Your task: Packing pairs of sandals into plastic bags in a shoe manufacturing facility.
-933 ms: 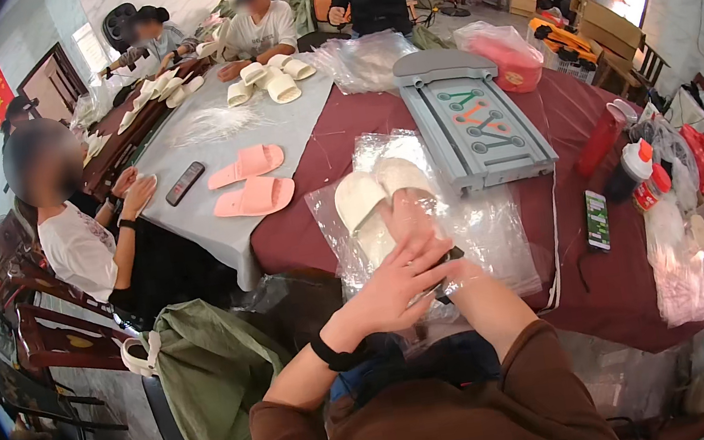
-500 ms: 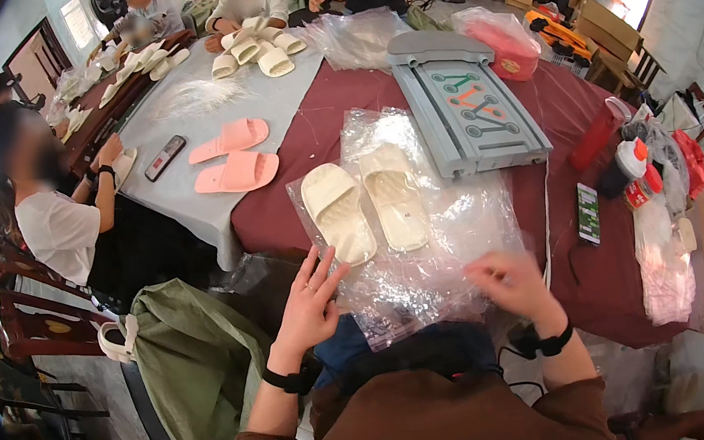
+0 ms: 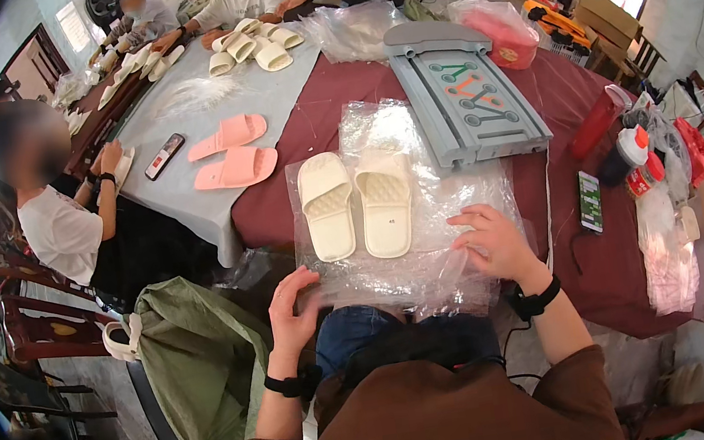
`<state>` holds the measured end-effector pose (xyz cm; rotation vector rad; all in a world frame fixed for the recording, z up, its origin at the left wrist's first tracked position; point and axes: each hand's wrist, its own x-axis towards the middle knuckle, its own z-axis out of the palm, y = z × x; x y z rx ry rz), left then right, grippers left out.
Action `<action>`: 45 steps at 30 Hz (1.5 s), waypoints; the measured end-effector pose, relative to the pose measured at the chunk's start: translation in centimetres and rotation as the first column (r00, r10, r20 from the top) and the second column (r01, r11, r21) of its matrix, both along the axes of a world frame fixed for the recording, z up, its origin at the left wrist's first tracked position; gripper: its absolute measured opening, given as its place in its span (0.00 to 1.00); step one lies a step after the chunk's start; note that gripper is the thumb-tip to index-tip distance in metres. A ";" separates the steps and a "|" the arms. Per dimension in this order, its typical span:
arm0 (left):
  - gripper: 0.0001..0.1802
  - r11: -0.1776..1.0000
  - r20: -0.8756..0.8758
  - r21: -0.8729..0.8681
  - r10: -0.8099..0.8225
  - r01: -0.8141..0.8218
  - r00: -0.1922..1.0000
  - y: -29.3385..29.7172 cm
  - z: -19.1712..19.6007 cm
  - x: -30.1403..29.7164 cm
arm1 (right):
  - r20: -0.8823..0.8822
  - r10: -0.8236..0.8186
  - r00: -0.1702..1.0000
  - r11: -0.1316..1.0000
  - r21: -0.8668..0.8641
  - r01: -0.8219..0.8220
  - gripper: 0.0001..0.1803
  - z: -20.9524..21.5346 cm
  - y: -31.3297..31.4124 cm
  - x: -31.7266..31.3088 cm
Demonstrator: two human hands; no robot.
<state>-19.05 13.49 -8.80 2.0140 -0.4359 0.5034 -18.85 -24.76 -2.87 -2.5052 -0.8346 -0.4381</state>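
A pair of cream slippers lies side by side on clear plastic bags (image 3: pixel 448 197) at the table's near edge; the left slipper (image 3: pixel 333 239) and the right slipper (image 3: pixel 388 228) both have their open heel ends toward me. My left hand (image 3: pixel 293 314) is just off the bags' near left corner, fingers apart and slightly bent, holding nothing. Over the right part of the bags is my right hand (image 3: pixel 499 244), its fingers spread and bent, with the tips at or just above the plastic. Whether they touch it I cannot tell.
Beyond the bags stands a grey paper-cutter-like board (image 3: pixel 469 95). Pink slippers (image 3: pixel 236 166) and a phone (image 3: pixel 166 156) lie left. Another phone (image 3: pixel 589 200) and bottles (image 3: pixel 622 155) are right. Co-workers sit around the far and left sides. Green cloth (image 3: pixel 197 368) hangs at my left.
The slippers now lie level and straighter. My left hand has drawn back from the left slipper toward me, and my right hand has moved farther up over the plastic.
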 end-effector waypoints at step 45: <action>0.19 0.814 -0.694 -0.551 -0.322 -0.186 0.644 -4.9 -0.3 4.4 | -0.074 -0.291 0.954 0.951 0.083 0.297 0.32 -4.5 8.2 3.3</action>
